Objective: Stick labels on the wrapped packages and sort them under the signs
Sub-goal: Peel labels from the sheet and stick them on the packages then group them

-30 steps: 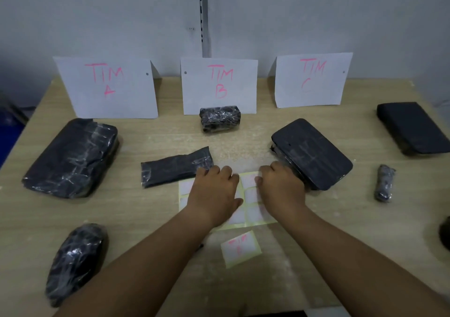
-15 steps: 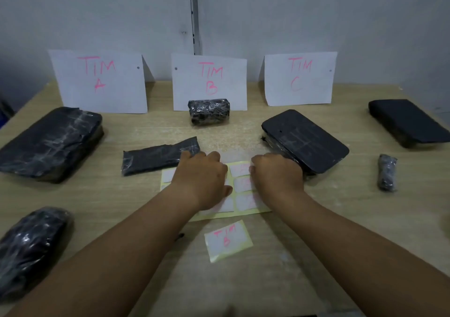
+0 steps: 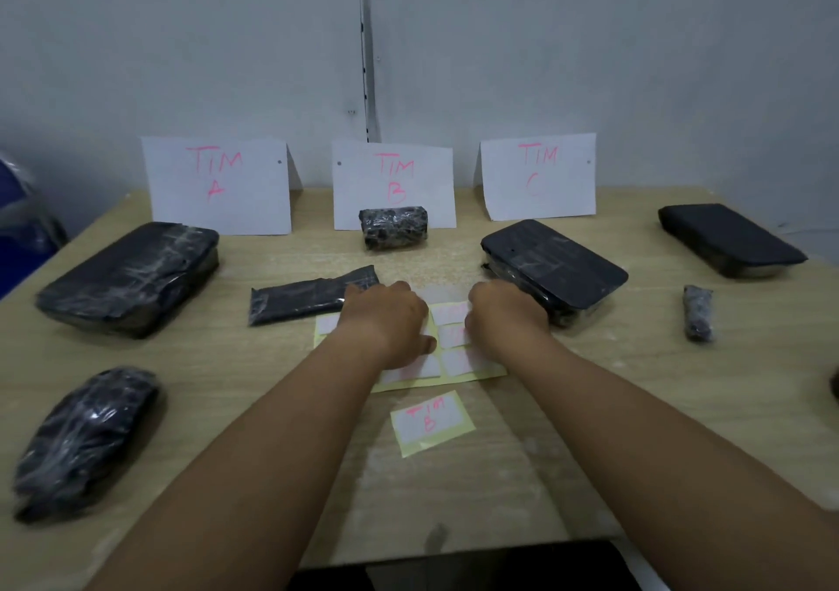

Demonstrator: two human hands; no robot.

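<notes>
In the head view, a pale wood-grain counter (image 3: 590,409) carried 7 dark packages wrapped in glossy, crinkled plastic film. 3 white paper signs stood against the grey wall, lettered in pink: TIM A sign (image 3: 217,184), TIM B sign (image 3: 394,184), TIM C sign (image 3: 538,175). A big slab-shaped package (image 3: 131,277) lay below A, a small lumpy roll (image 3: 394,228) touched the foot of B, and a flat rounded-corner box (image 3: 556,268) lay below C. A thin flat packet (image 3: 313,298), an oval bundle (image 3: 84,438), a second flat box (image 3: 731,238) and a small stubby roll (image 3: 698,312) lay apart.

A yellow-backed label sheet (image 3: 411,350) with white rectangular stickers lay centre, and a cut-off label (image 3: 431,421) marked TIM B lay just nearer. The left hand (image 3: 386,320) pressed flat on the sheet; the right hand (image 3: 504,318) was curled at its edge, its fingertips hidden, so I cannot tell whether it pinched a sticker.
</notes>
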